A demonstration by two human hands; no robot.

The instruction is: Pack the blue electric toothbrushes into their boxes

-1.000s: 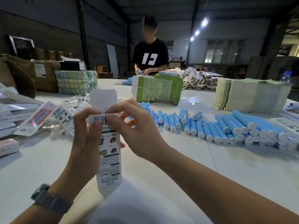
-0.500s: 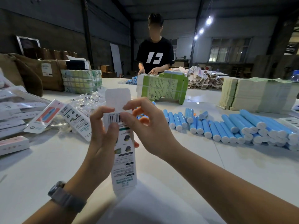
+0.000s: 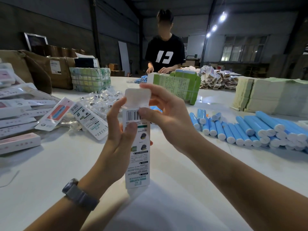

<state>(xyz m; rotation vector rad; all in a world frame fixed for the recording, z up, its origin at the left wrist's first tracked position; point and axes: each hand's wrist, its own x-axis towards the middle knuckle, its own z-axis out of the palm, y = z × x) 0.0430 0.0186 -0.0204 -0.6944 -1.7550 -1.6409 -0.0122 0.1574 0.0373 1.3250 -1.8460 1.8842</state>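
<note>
A tall white toothbrush box (image 3: 139,161) stands upright in front of me, its printed back and barcode facing me and its top flap (image 3: 137,96) raised. My left hand (image 3: 119,135) grips the box around its upper half. My right hand (image 3: 164,114) pinches the top of the box, thumb on the barcode and fingers behind the flap. What is inside the box is hidden. Several blue electric toothbrush handles (image 3: 250,130) lie in rows on the white table (image 3: 50,164) to the right.
Flat and filled boxes (image 3: 18,110) and clear plastic bags (image 3: 98,100) lie at left. A green bundle of flat cartons (image 3: 176,85) stands behind the box, paper stacks (image 3: 270,95) at right. A person in a black shirt (image 3: 165,52) works at the far side.
The box and both hands have risen and moved right in view. My right thumb has come down onto the barcode, and the top flap stands more open.
</note>
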